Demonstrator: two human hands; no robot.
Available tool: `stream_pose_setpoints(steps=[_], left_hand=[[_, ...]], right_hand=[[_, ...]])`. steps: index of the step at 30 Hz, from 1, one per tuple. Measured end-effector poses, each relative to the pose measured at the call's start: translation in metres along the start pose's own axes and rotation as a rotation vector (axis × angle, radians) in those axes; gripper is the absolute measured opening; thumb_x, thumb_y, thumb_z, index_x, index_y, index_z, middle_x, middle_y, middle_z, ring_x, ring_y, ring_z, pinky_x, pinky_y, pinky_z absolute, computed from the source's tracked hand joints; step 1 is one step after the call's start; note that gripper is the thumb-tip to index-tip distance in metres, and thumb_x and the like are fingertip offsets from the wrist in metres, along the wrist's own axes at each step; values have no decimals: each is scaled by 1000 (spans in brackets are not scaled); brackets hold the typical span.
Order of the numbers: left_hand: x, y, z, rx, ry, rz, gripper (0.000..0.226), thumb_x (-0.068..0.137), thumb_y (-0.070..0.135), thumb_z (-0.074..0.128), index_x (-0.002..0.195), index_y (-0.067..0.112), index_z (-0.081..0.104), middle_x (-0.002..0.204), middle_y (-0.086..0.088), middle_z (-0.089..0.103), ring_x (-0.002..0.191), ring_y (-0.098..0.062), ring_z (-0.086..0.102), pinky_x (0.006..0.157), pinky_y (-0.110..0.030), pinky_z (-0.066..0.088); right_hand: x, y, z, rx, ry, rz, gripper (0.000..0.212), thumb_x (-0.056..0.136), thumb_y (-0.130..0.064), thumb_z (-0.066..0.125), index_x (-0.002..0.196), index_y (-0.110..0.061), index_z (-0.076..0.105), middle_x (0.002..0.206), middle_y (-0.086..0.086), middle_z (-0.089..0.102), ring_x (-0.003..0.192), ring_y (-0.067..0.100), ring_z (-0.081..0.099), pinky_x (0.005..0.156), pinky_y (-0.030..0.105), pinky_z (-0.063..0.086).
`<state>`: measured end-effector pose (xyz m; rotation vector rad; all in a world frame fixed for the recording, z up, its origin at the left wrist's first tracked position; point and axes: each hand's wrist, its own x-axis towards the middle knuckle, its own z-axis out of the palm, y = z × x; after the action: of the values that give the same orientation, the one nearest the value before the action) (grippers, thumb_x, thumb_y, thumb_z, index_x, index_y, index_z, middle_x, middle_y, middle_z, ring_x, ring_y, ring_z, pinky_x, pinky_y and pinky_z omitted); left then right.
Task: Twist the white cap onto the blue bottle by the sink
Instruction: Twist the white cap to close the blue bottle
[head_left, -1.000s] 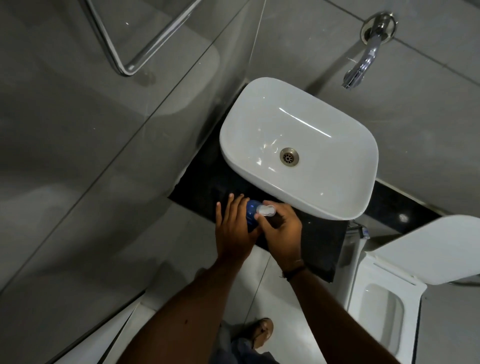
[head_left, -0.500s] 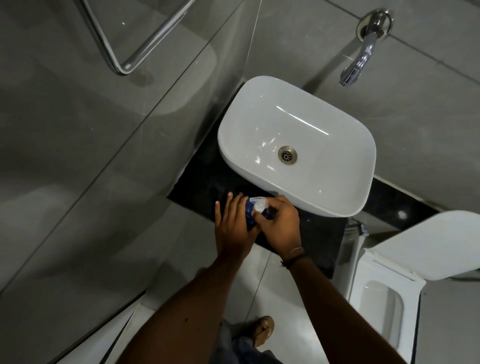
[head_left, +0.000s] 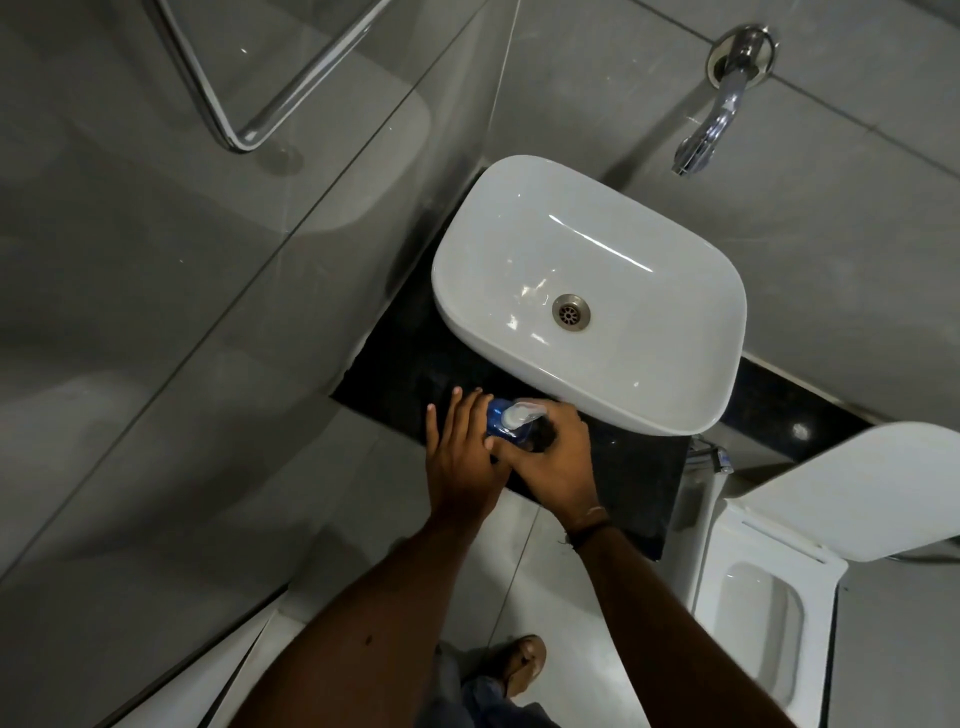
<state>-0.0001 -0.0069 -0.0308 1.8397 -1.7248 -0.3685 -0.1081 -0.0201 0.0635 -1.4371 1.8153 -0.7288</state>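
The blue bottle (head_left: 500, 429) stands on the black counter (head_left: 636, 475) just in front of the white sink (head_left: 691, 387). A white cap (head_left: 522, 413) sits on top of the bottle, and most of the bottle's body is hidden by my hands. My left hand (head_left: 460, 460) presses against the bottle's left side, fingers stretched along it. My right hand (head_left: 558, 465) wraps in from the right, thumb and fingers closed around the cap's base.
A chrome tap (head_left: 719, 117) juts from the grey tiled wall above the sink. A white toilet (head_left: 769, 613) with its lid up stands at the right. A chrome rail (head_left: 249, 132) hangs on the glass panel at the left. My sandalled foot (head_left: 524, 662) is on the floor below.
My right hand has turned around the cap, its fingers shifting from the cap's top down to its side. More of the white cap now shows. The left hand stays on the bottle.
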Motion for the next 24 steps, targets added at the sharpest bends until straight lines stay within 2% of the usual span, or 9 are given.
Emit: stream_pose_setpoints(steps=[2, 3, 5, 7, 9, 12, 17, 21, 24], left_hand=[[1, 0, -1, -54, -9, -24, 59, 95, 42, 53, 139, 4, 59, 146, -11, 61, 147, -30, 45, 124, -59, 27], [2, 0, -2, -66, -15, -28, 61, 94, 45, 54, 139, 4, 59, 146, -11, 61, 147, -30, 45, 124, -59, 26], [2, 1, -2, -51, -2, -16, 60, 95, 44, 52, 138, 4, 60, 144, -12, 63, 145, -31, 47, 122, -60, 30], [2, 2, -2, -31, 2, -12, 57, 96, 41, 50, 138, 3, 60, 144, -12, 63, 145, -31, 47, 121, -61, 31], [1, 2, -3, -47, -17, -19, 59, 97, 42, 47, 140, 3, 59, 146, -13, 62, 147, -31, 45, 123, -60, 28], [0, 0, -4, -74, -52, -33, 63, 96, 50, 54, 141, 5, 58, 148, -11, 60, 148, -30, 43, 126, -58, 22], [1, 2, -4, -52, -25, -26, 63, 99, 50, 46, 139, 3, 59, 144, -13, 63, 146, -31, 46, 121, -62, 31], [1, 2, -6, -67, -49, -28, 76, 94, 64, 47, 139, 4, 59, 145, -12, 62, 146, -30, 45, 123, -61, 27], [2, 3, -8, -81, -43, -32, 83, 94, 70, 37, 139, 4, 60, 145, -12, 62, 146, -30, 45, 124, -60, 26]], right_hand=[[4, 3, -3, -24, 94, 22, 41, 64, -29, 98, 81, -40, 63, 97, 1, 70, 92, 20, 70, 85, 49, 64], [5, 4, -5, -15, 108, 35, 41, 62, -28, 98, 78, -36, 61, 94, 2, 69, 87, 20, 69, 82, 48, 64], [6, 5, -7, -11, 47, 0, 47, 60, -23, 100, 96, -25, 70, 107, 4, 69, 96, 16, 67, 90, 40, 63], [7, 5, -7, -43, -69, -57, 68, 61, -15, 99, 123, -18, 72, 123, 5, 66, 113, 17, 63, 105, 35, 57], [8, 4, -5, -49, -88, -52, 55, 65, -10, 96, 115, -22, 76, 118, 4, 68, 112, 19, 63, 105, 43, 58], [14, 6, -6, -72, 26, -27, 37, 66, -14, 96, 88, -25, 69, 103, 1, 69, 99, 21, 66, 89, 47, 62], [18, 4, -12, -123, -196, -86, 67, 69, -11, 94, 131, -20, 72, 124, -3, 65, 115, 11, 61, 106, 28, 55], [22, 2, -10, -137, -137, -70, 33, 77, -14, 90, 108, -21, 80, 111, -1, 72, 106, 15, 67, 101, 39, 61], [20, 1, -4, -145, -60, -28, 25, 77, -25, 92, 97, -24, 78, 105, -1, 73, 101, 18, 69, 95, 39, 62]])
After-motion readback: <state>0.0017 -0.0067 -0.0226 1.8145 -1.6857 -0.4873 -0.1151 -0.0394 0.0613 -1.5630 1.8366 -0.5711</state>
